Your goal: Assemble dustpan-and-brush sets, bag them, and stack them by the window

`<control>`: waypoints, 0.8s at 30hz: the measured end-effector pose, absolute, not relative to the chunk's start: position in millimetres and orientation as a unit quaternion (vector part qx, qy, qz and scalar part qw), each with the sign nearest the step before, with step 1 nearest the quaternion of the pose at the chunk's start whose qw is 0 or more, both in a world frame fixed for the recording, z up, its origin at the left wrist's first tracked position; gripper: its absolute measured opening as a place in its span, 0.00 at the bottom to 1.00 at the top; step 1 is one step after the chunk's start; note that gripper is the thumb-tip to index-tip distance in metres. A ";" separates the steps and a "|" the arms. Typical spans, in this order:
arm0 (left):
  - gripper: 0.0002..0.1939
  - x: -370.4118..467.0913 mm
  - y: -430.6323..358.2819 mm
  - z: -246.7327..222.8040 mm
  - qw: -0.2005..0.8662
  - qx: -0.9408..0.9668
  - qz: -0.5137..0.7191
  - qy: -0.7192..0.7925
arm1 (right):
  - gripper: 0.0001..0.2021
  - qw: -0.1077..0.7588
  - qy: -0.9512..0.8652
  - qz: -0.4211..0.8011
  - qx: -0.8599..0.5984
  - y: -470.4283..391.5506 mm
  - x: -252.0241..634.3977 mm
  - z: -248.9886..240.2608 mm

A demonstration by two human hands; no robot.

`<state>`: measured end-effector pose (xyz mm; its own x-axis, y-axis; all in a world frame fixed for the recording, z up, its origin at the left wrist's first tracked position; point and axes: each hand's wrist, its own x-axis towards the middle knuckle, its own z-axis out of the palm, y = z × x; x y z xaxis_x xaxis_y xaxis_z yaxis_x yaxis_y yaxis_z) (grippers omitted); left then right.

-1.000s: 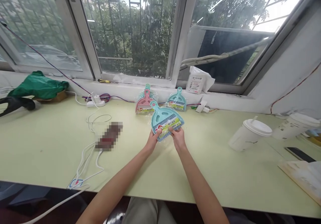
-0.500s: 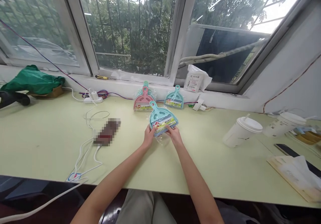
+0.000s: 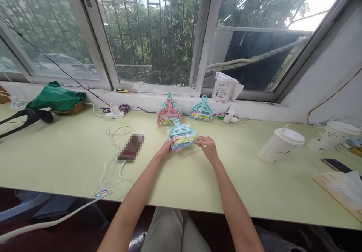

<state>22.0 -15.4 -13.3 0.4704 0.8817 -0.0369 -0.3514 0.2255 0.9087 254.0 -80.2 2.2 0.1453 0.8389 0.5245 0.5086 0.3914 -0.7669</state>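
Note:
A light-blue dustpan and brush set [image 3: 183,136] in clear plastic wrap, with a colourful label across its front, is held just above the table, handle pointing away from me. My left hand [image 3: 166,146] grips its lower left corner, thumb on the front. At its right edge are the fingertips of my right hand [image 3: 207,146], pinching the corner of the pack. Behind it stands a row of similar wrapped sets, with a pink dustpan set [image 3: 169,114] in front. Another light-blue dustpan set [image 3: 201,110] leans against the wall to its right.
Left of my hands lies a blurred-out phone-like object [image 3: 131,148] with white cables [image 3: 109,165]. A power strip [image 3: 114,114] and a green bag [image 3: 56,97] are farther back. Lidded white cups [image 3: 283,144], a phone [image 3: 336,165] and napkins [image 3: 342,190] occupy the right side.
The dustpan set has tipped back and straightened, its handle lower. My right hand has shifted from its lower front to the right edge, fingers straighter. The view has turned slightly left.

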 end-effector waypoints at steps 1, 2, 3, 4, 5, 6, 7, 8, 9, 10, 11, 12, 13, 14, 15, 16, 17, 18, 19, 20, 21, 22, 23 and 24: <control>0.27 22.6 -15.7 -14.7 0.726 0.462 0.418 0.292 | 0.03 0.543 -0.630 0.154 -0.533 -79.4 254.3 0.0; 0.26 23.1 -16.2 -15.9 0.726 0.469 0.410 0.291 | 0.02 0.548 -0.619 0.149 -0.542 -78.6 254.4 -2.2; 0.26 23.7 -16.9 -16.8 0.727 0.476 0.401 0.289 | 0.02 0.554 -0.603 0.139 -0.556 -77.9 254.1 -4.3; 0.27 24.5 -17.8 -17.5 0.730 0.483 0.391 0.286 | 0.03 0.557 -0.586 0.125 -0.574 -77.2 253.5 -6.3; 0.28 25.6 -18.9 -18.2 0.733 0.491 0.377 0.283 | 0.04 0.557 -0.571 0.112 -0.592 -76.4 252.7 -8.3; 0.29 27.0 -20.1 -18.8 0.735 0.499 0.362 0.284 | 0.05 0.556 -0.558 0.102 -0.608 -75.7 252.1 -10.0; 0.31 28.7 -21.5 -19.3 0.733 0.507 0.350 0.288 | 0.06 0.556 -0.547 0.101 -0.618 -75.0 251.8 -11.4; 0.32 30.6 -22.8 -19.7 0.729 0.514 0.343 0.294 | 0.07 0.563 -0.534 0.112 -0.621 -74.5 251.9 -12.5; 0.33 32.7 -24.0 -20.0 0.724 0.521 0.339 0.300 | 0.09 0.579 -0.517 0.137 -0.615 -74.2 252.6 -13.2; 0.33 34.7 -25.1 -20.1 0.719 0.527 0.337 0.303 | 0.14 0.599 -0.499 0.174 -0.602 -73.9 253.9 -13.6; 0.33 36.6 -25.8 -20.1 0.715 0.531 0.337 0.304 | 0.19 0.618 -0.481 0.214 -0.585 -73.8 255.5 -13.8; 0.33 38.2 -26.4 -19.9 0.713 0.534 0.339 0.304 | 0.23 0.630 -0.469 0.246 -0.568 -73.7 257.4 -14.0; 0.33 39.6 -26.6 -19.7 0.711 0.534 0.343 0.304 | 0.25 0.636 -0.466 0.262 -0.556 -73.5 259.3 -14.2; 0.32 40.6 -26.5 -19.3 0.707 0.532 0.349 0.307 | 0.22 0.637 -0.472 0.258 -0.552 -73.2 261.3 -14.4; 0.32 41.4 -26.1 -18.9 0.703 0.528 0.357 0.315 | 0.18 0.633 -0.486 0.236 -0.555 -72.7 263.0 -14.7; 0.32 41.9 -25.5 -18.5 0.700 0.521 0.365 0.325 | 0.13 0.623 -0.505 0.201 -0.562 -72.1 264.7 -15.0; 0.31 42.2 -24.7 -18.0 0.697 0.513 0.371 0.337 | 0.10 0.610 -0.527 0.166 -0.568 -71.4 266.4 -15.0; 0.30 42.3 -23.8 -17.5 0.695 0.505 0.374 0.349 | 0.08 0.595 -0.550 0.143 -0.569 -70.8 268.2 -14.9; 0.30 42.4 -22.8 -17.1 0.696 0.496 0.375 0.358 | 0.08 0.580 -0.572 0.137 -0.564 -70.4 270.1 -14.4; 0.29 42.3 -21.9 -16.6 0.699 0.486 0.378 0.363 | 0.11 0.566 -0.592 0.144 -0.555 -70.2 272.2 -13.7; 0.28 42.3 -21.2 -16.2 0.703 0.477 0.382 0.363 | 0.16 0.555 -0.609 0.159 -0.544 -70.3 274.5 -12.9; 0.27 42.3 -20.8 -15.9 0.708 0.467 0.389 0.360 | 0.20 0.546 -0.623 0.176 -0.532 -70.8 276.7 -12.3; 0.26 42.3 -20.7 -15.7 0.713 0.457 0.394 0.357 | 0.21 0.538 -0.633 0.190 -0.523 -71.5 278.8 -11.9; 0.26 42.3 -21.0 -15.5 0.719 0.448 0.396 0.355 | 0.19 0.533 -0.638 0.198 -0.519 -72.2 280.6 -12.0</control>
<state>42.3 -21.0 -15.5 0.4346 0.8871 -0.1554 -0.2515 0.2852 0.9249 280.6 -72.2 -12.0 0.1079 0.8737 0.4743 0.4510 0.3822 -0.8066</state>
